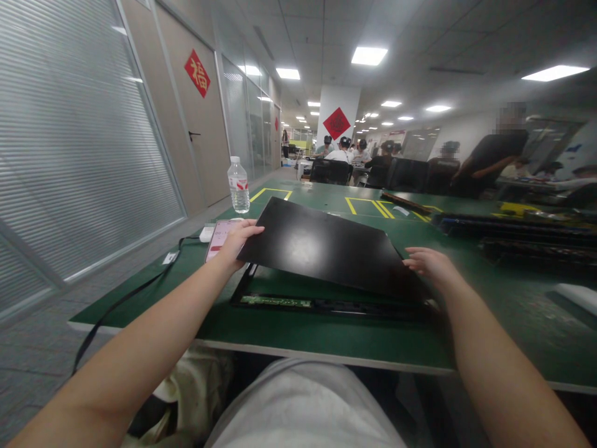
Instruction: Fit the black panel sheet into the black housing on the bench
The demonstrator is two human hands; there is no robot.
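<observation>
A flat black screen panel [321,242] is tilted above the green table, its left side raised. My left hand [237,242] is closed on the panel's left edge, thumb side on top. My right hand [431,264] is at the panel's right edge with its fingers stretched out; the fingertips appear to touch the edge. Beneath the panel lies a thin black frame [364,307], mostly covered by it. A green circuit board strip [275,301] shows along the frame's near side.
Left of the panel are a phone [215,242], a white plug-like block [208,233] with a black cable [135,292], and a water bottle [239,186]. Long dark strips [513,227] lie at the right, near a white object [578,295]. A standing person [494,149] is beyond the table.
</observation>
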